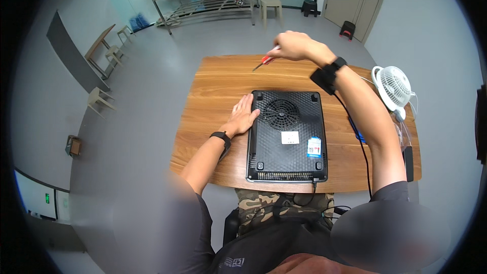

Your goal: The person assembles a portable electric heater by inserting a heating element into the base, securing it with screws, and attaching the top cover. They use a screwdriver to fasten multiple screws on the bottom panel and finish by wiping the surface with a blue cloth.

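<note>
A black induction cooker lies upside down on the wooden table, its round fan grille, rubber feet and two stickers facing up. My left hand rests against the cooker's left edge, fingers stretched out and thumb over the rim. Beyond the cooker's far edge, my right hand is raised and closed round a screwdriver with a red handle. The screwdriver's thin shaft points down and to the left, apart from the cooker. A dark cord leaves the cooker's near right corner.
A white fan stands at the table's right side. A blue item lies partly hidden behind my right forearm, and a black block sits near the right edge. Stools and a metal rack stand farther off.
</note>
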{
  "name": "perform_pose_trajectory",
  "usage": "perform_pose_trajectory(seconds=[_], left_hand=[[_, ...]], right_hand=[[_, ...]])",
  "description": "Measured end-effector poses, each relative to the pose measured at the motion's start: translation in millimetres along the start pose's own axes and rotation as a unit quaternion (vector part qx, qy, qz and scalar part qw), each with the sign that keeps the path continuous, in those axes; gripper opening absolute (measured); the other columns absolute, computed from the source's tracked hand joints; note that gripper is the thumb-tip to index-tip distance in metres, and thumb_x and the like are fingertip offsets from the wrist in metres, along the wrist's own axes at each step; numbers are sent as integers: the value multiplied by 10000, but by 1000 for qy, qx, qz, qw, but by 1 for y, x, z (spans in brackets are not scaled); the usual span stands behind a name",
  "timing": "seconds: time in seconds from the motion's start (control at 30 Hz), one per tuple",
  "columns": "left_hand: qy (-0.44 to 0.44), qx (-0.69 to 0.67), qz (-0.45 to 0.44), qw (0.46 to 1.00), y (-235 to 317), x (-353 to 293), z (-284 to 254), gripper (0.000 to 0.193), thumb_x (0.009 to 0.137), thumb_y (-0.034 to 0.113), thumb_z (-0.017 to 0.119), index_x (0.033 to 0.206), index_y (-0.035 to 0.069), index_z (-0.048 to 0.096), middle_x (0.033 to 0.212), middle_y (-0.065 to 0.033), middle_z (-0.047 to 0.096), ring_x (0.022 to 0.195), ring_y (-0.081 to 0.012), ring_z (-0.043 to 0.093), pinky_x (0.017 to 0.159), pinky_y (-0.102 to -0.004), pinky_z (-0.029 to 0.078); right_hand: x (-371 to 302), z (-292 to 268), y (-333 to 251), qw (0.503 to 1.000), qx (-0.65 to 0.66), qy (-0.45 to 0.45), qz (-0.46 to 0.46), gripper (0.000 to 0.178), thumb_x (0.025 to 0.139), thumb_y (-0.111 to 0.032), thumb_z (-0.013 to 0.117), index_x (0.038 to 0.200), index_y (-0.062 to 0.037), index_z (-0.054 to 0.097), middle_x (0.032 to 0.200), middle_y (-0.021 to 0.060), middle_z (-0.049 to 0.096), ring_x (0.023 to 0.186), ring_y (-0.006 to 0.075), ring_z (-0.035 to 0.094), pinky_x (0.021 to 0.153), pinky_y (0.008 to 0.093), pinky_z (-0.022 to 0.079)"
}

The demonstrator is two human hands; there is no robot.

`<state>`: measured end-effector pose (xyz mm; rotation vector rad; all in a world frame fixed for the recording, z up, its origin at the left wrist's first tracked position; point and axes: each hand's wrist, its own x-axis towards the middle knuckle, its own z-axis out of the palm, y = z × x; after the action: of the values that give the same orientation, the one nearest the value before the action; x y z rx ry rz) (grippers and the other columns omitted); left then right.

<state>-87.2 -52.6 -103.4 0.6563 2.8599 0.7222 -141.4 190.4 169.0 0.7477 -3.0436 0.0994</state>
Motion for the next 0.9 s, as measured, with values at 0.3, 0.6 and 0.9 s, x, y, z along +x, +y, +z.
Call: perform_pose_trajectory(seconds=[0.3,0.6,0.9], left_hand=[[-2,0,-12,1000,-5,9,8,800,1039,513,379,1617,15,138,1689,-190,155,1574,-321,102,1259,-458,115],[-37,18,-11,999,-9,16,2,802,1055,551,297,1628,36,73,1702,-172,106,1581,-317,52,1265,-454,84],[-53,25,-16,998,-15,18,2,823,1049,577,282,1632,49,37,1706,-169,81,1582,-317,40,1268,-442,73]], right_hand=[[-197,103,118,950,128,168,229,476,978,-429,606,1050,26,723,918,292,713,917,443,699,809,504,541],[-251,212,119,931,180,175,266,414,1062,-278,492,1232,100,494,1159,376,535,1059,538,550,910,563,478],[-222,228,123,931,178,128,293,376,1004,-200,557,1223,93,473,1236,378,436,944,546,604,856,573,528]])
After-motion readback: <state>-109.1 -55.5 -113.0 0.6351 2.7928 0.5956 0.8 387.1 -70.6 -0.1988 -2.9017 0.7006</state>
